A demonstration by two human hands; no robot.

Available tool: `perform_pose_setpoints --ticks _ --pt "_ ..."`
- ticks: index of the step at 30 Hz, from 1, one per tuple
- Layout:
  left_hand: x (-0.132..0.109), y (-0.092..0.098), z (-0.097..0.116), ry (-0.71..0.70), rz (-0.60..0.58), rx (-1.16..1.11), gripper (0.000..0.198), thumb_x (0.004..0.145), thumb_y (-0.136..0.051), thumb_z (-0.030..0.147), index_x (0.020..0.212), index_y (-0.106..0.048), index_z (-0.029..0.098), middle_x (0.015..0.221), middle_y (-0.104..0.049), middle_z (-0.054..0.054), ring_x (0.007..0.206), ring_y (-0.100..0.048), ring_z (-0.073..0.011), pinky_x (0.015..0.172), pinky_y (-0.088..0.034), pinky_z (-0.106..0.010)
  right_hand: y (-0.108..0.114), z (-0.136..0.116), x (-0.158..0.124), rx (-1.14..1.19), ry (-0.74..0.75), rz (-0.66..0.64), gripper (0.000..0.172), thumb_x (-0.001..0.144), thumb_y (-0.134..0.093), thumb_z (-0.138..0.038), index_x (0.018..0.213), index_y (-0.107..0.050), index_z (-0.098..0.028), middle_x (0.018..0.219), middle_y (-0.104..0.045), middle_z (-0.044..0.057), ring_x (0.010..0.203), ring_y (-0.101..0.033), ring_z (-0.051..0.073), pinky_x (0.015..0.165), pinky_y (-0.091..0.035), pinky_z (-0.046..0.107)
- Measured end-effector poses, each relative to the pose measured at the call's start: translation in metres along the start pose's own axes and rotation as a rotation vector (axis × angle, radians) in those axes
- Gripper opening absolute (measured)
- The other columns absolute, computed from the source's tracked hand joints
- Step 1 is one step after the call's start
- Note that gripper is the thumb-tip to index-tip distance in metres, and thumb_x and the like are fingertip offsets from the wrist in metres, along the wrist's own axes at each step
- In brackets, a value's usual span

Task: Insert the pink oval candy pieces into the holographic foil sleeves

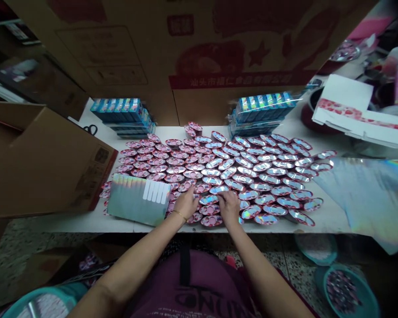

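Head view: left hand (pixel 185 204) and right hand (pixel 229 207) rest palm-down, unclenched, fingertips on oval foil-lidded cups (pixel 248 194) massed on a white table (pixel 66 223); cups' long axes run crosswise, slightly tilted, in slanting rows.

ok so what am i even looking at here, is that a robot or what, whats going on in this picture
No robot here: these are a person's own two bare hands, seen from a camera worn on their head, looking forward and down. The left hand, with a gold bracelet, and the right hand rest among rows of small oval pink-and-silver cups on a white table. Neither hand clearly holds one. Beside them lies a shiny holographic sheet, and stacks of blue packs stand at the back.
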State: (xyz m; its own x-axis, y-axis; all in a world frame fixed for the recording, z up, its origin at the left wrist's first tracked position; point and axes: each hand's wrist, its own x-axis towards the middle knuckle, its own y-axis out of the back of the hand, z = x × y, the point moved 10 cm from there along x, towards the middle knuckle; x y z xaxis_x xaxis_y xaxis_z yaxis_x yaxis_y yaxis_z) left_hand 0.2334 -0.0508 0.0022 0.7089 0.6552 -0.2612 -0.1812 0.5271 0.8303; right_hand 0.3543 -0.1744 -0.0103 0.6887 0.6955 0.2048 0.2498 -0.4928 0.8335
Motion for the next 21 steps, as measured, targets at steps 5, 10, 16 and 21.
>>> perform_pose_setpoints --ticks 5,10,16,21 --pt "-0.011 0.12 -0.077 -0.122 0.347 0.09 0.037 0.079 -0.044 0.029 0.114 -0.049 0.02 0.113 -0.054 -0.01 0.105 -0.048 -0.0218 0.087 -0.037 -0.035 -0.013 -0.032 -0.014 -0.17 0.283 -0.154 0.028 0.077 -0.047 -0.013 0.096 -0.064 -0.023 0.086 -0.056 0.007 0.077 -0.045 0.019 0.067 -0.03 0.032" --pt "0.014 0.157 -0.174 -0.076 0.163 0.381 0.034 0.072 -0.056 0.033 0.106 -0.058 0.028 0.136 -0.037 -0.007 0.124 -0.026 -0.0327 0.095 -0.02 -0.054 -0.023 -0.119 0.004 0.1 0.387 -0.084 0.028 0.083 -0.04 -0.016 0.101 -0.061 -0.018 0.092 -0.056 0.008 0.085 -0.048 0.018 0.073 -0.037 0.03" --pt "0.034 0.136 -0.194 -0.154 0.006 0.293 0.017 0.076 -0.053 0.034 0.077 -0.065 0.021 0.1 -0.063 -0.006 0.102 -0.047 -0.0238 0.094 -0.021 -0.046 -0.097 -0.27 0.03 0.011 0.585 -0.16 0.029 0.085 -0.041 -0.024 0.111 -0.054 -0.02 0.099 -0.056 0.009 0.085 -0.045 0.021 0.071 -0.038 0.033" --pt "0.035 0.136 -0.19 -0.232 -0.031 0.182 0.024 0.077 -0.05 0.037 0.067 -0.064 0.019 0.08 -0.064 -0.005 0.087 -0.051 -0.02 0.088 -0.029 -0.037 -0.147 -0.299 0.026 -0.113 0.666 -0.226 0.03 0.084 -0.038 -0.015 0.11 -0.053 -0.016 0.096 -0.056 0.011 0.084 -0.044 0.022 0.07 -0.038 0.034"
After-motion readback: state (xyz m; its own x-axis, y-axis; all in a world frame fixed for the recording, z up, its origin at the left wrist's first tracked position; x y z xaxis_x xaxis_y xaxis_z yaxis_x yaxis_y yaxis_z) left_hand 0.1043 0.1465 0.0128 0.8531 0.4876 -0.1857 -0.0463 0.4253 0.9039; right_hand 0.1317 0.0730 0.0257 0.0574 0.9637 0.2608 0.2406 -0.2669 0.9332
